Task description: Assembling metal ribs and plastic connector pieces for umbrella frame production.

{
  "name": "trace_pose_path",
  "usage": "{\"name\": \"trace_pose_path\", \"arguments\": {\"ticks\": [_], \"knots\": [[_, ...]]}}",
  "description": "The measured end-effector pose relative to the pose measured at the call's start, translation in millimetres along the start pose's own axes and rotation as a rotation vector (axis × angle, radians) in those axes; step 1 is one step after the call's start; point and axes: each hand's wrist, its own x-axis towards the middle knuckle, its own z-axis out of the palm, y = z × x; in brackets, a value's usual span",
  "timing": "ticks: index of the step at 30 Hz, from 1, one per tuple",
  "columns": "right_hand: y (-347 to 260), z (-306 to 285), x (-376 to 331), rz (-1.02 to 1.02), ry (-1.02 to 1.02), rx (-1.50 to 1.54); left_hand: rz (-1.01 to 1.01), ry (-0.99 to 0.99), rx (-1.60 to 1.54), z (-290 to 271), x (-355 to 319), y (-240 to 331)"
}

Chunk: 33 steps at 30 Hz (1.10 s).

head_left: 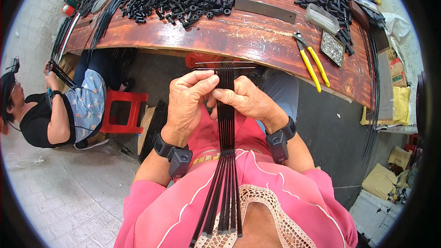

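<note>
By left hand [186, 94] and right hand [251, 102], black rods [226, 131] are pinched near their upper ends, above pink trousers [250, 135]; they're crossed by thin wires [246, 67] near the table [211, 39]. Rods should be kept flat, evenly spaced.

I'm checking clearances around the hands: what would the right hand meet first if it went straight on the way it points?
The black rods; the right hand's thumb seems to lie across them. Beyond, the left hand looks next, though depth is unclear.
</note>
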Motion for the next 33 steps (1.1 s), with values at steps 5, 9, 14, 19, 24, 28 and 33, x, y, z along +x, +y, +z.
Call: {"name": "trace_pose_path", "arguments": {"ticks": [5,9,14,19,24,28,33], "knots": [[4,7,1,-0.034,0.07,0.078,0.007,0.015,-0.08,-1,-3,-2],[5,7,1,-0.022,0.08,0.067,0.025,0.045,-0.092,2,-5,-2],[-2,5,-1,0.025,0.081,0.049,0.008,0.016,0.023,5,0,2],[-3,0,2,0.001,0.068,0.028,0.035,0.011,0.081,7,5,5],[-4,-4,7,0.008,0.033,0.031,0.022,0.004,0.032,4,9,4],[-1,-1,8,0.01,0.063,0.057,0.021,0.02,0.04,5,6,6],[3,-5,6,0.082,0.023,0.061,-0.026,-0.172,0.11,-19,12,4]]}}
